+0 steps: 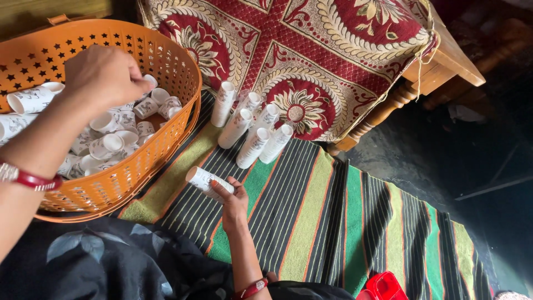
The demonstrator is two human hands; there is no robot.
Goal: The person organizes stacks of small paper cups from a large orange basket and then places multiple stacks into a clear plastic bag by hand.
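1. The left hand [102, 75] reaches into the orange basket [177, 72], its fingers pinched together on a small white paper cup [149, 81] near the basket's far rim.
2. The right hand [233, 203] is clamped on a short stack of cups [204, 180], held lying sideways just above the striped mat [333, 222].
3. Loose white cups [111, 139] fill the basket, which sits at the mat's left edge.
4. Six taller cup stacks [252, 130] lie side by side at the mat's far edge, touching the red patterned cloth [311, 50].
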